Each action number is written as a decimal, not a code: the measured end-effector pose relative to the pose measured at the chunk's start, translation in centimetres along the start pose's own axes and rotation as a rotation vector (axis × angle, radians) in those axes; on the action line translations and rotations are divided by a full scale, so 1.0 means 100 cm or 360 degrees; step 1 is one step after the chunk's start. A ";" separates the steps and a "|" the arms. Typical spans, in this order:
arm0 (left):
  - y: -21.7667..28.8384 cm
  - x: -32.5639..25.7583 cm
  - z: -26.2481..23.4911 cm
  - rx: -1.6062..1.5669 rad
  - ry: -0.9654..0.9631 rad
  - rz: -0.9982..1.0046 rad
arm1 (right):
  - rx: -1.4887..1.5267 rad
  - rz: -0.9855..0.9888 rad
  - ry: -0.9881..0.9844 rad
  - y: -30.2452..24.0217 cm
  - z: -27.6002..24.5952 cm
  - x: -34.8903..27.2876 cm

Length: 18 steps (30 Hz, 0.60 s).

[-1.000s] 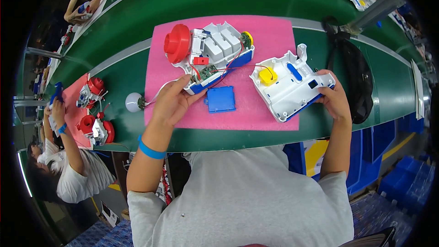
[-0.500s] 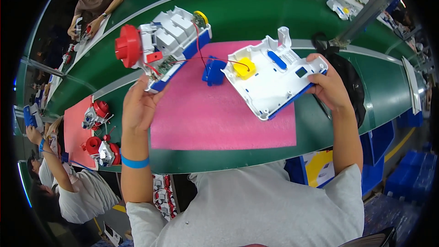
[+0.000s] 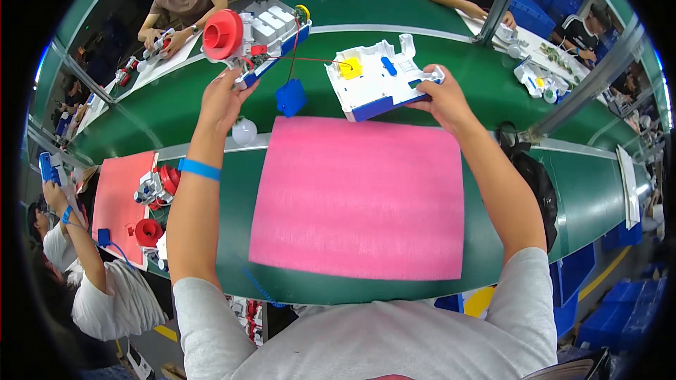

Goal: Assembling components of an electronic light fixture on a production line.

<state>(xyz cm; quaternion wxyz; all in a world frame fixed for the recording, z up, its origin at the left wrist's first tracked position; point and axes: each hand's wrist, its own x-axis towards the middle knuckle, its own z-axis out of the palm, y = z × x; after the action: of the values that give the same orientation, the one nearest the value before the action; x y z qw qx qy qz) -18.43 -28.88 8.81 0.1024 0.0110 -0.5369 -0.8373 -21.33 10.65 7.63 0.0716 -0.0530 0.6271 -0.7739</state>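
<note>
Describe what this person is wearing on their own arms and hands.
Both arms are bare from short white T-shirt sleeves down. The left hand has no glove, and a plain blue wristband circles that wrist. The right hand is also ungloved, with nothing on its wrist. No rings or watch are visible.

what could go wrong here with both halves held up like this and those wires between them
1. Thin wires join the half in the left hand to the shell in the right hand; spreading the hands further could strain or tear them.
2. The blue part dangles on a wire above the belt, so it might swing, snag or pull loose.
3. Both halves are up off the pink mat; a slip would likely drop them.
</note>
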 end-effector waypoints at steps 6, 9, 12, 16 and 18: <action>-0.043 0.087 -0.002 -0.0010 -0.0030 -0.0074 | -0.0107 -0.0021 0.0183 0.023 -0.005 0.050; -0.074 0.116 -0.001 -0.0074 -0.0087 -0.0130 | -0.0134 -0.0054 0.0302 0.037 -0.016 0.063; -0.103 0.136 0.005 -0.0217 0.0004 -0.0210 | -0.0178 -0.0049 0.0417 0.047 -0.027 0.074; -0.128 0.152 0.001 -0.0295 0.0052 -0.0236 | -0.0252 0.0014 0.0418 0.057 -0.032 0.094; -0.134 0.155 -0.003 -0.0264 0.0145 -0.0233 | -0.0273 0.0045 0.0402 0.060 -0.034 0.106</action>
<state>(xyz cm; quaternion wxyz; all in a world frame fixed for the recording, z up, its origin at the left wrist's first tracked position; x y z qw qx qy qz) -35.75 -26.57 -2.01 0.0658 0.0796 -0.4584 -0.8827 -32.09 10.86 0.93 -0.0019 0.0477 0.6956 -0.7169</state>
